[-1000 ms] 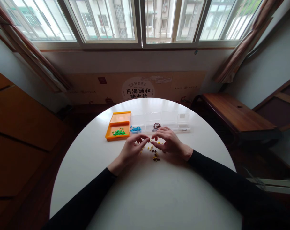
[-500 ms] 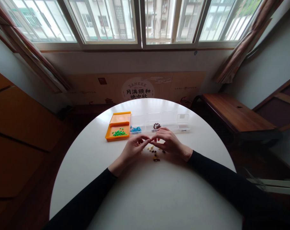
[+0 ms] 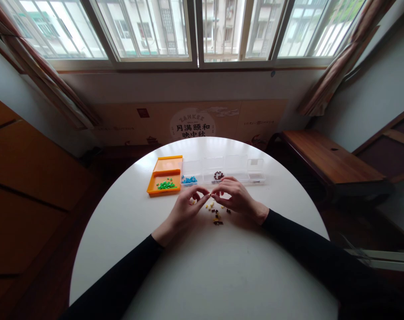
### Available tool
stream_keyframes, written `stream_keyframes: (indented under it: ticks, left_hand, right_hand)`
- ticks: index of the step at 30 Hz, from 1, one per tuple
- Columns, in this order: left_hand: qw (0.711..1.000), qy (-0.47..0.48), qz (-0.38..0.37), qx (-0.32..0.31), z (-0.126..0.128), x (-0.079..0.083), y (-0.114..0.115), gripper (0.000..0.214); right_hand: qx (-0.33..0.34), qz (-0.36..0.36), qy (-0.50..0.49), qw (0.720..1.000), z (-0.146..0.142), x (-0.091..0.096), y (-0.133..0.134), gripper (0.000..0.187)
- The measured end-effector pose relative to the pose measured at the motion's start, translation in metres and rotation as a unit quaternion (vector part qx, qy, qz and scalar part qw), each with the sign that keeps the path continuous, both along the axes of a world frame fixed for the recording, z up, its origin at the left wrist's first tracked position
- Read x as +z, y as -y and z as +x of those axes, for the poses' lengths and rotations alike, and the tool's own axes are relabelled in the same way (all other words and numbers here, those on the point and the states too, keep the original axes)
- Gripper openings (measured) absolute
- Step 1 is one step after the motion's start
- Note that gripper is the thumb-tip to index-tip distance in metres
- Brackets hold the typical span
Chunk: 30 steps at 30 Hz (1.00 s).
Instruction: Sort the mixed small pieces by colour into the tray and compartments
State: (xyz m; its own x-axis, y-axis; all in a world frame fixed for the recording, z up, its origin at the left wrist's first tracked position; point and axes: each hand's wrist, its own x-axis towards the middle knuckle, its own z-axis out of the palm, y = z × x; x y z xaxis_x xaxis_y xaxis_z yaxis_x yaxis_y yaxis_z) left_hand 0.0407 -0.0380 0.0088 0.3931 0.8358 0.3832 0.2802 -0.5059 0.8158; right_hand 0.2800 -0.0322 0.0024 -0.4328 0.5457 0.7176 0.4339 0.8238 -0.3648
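Observation:
My left hand (image 3: 187, 203) and my right hand (image 3: 234, 195) meet fingertip to fingertip over the white round table. Both are closed in a pinch. A tiny dark piece (image 3: 210, 195) shows between the fingertips, too small to name; most of it is covered by the fingers. Just below the hands lie loose small yellow pieces (image 3: 208, 206) and dark brown pieces (image 3: 221, 223), some of them close together. My right hand hides part of the clear box's front edge.
Beyond my left hand stands an open orange box (image 3: 151, 191) with green pieces (image 3: 166, 184). Beside it, a clear open box (image 3: 235, 177) has compartments with blue pieces (image 3: 190, 180) and dark brown pieces (image 3: 218, 175). A wooden bench (image 3: 335, 160) stands right of the table (image 3: 202, 271).
My fingertips have drawn slightly apart, and a tiny dark piece now shows between them. The loose pieces and boxes stay where they were.

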Motion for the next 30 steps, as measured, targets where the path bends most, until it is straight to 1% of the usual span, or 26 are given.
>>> stream_keyframes:
  ticks: [3,6,14,23,30]
  left_hand:
    - [1.0,0.003,0.03,-0.007,-0.0005,-0.0001,-0.0005,0.016]
    - [0.999,0.002,0.04,-0.01,-0.0011,-0.0017,-0.0012,0.016]
    - [0.999,0.001,0.048,0.003,-0.0008,-0.0025,-0.0015,0.021]
    - [0.999,0.004,0.04,0.002,-0.0012,-0.0023,-0.001,0.018]
    - [0.999,0.007,0.051,-0.005,-0.0006,-0.0016,-0.0016,0.018]
  right_hand:
    - [0.007,0.002,0.005,1.0,0.0007,-0.0014,-0.0009,0.008]
    - [0.009,0.002,0.01,1.0,0.0012,-0.002,-0.0013,0.008]
    - [0.014,-0.007,-0.001,1.0,0.0005,0.0006,0.0009,0.004]
    - [0.01,-0.004,-0.002,1.0,0.0014,-0.004,-0.0017,0.001]
    - [0.012,-0.001,-0.004,1.0,0.0014,-0.0028,-0.0012,0.001]
